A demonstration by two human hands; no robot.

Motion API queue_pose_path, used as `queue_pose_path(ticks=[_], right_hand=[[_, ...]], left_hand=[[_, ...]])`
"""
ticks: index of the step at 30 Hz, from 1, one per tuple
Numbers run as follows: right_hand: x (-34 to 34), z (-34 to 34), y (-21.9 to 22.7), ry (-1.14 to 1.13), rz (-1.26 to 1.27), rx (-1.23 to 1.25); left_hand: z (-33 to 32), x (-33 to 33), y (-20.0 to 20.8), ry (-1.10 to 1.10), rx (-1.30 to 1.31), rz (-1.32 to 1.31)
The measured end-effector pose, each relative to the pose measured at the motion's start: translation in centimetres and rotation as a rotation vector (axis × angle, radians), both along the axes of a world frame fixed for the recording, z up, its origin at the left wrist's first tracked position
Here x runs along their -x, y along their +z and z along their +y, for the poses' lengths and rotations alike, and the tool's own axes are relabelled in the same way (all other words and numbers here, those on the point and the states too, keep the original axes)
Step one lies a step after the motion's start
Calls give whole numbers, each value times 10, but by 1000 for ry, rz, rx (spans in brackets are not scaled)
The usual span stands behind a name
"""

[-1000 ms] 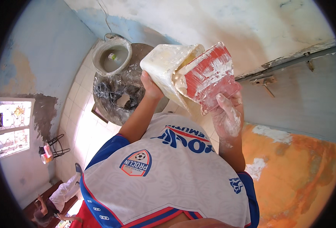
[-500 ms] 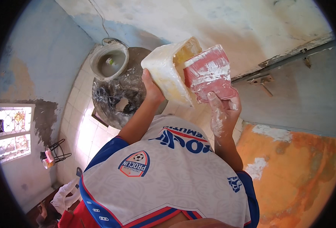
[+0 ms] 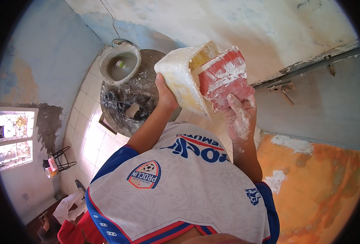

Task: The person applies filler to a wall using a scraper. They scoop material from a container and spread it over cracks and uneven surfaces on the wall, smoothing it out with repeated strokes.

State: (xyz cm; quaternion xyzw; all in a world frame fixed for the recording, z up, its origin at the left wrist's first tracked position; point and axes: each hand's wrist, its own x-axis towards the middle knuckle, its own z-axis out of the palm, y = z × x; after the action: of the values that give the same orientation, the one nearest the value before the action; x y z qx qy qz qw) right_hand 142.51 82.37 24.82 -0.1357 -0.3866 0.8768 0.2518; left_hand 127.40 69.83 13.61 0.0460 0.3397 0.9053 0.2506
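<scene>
My left hand [image 3: 166, 92] is closed round the side of a whitish-yellow plastic tub [image 3: 178, 71], smeared with white paste and tipped with its mouth to the right. Yellowish inner walls show at the opening. A flat red spreader [image 3: 225, 77], streaked with white putty, is pinched in my right hand [image 3: 240, 116], thumb on its near face. White paste coats that thumb and the back of the hand. The spreader's left edge lies across the tub's mouth; whether it touches the rim, I cannot tell.
A round grey table [image 3: 151, 61] carries a bucket [image 3: 102, 67] of cloudy water and crumpled black plastic [image 3: 137, 103]. On the right are a grey door [image 3: 310, 101] with a handle and an orange patched wall [image 3: 318, 187]. Another person [image 3: 72, 211] is at lower left, near a black stool [image 3: 64, 158].
The red spreader has turned slightly within the tub's mouth, and my right hand has shifted a little with it. At lower left, the other person has moved, and more of them shows.
</scene>
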Motion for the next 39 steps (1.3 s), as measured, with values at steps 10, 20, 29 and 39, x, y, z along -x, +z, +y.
queue_pose_path(ticks=[10, 20, 29, 39], right_hand=[[-5, -1, 0, -148, 2, -113], [-8, -5, -4, -124, -13, -136], [-11, -10, 1, -165, -52, -201], [-19, -26, 16, -126, 12, -464]], left_hand=[[0, 1, -6, -4, -73, -21], [-1, -4, -1, -5, -84, -48], [-17, 5, -9, 12, -118, 32], [-19, 9, -50, -60, -378, 45]])
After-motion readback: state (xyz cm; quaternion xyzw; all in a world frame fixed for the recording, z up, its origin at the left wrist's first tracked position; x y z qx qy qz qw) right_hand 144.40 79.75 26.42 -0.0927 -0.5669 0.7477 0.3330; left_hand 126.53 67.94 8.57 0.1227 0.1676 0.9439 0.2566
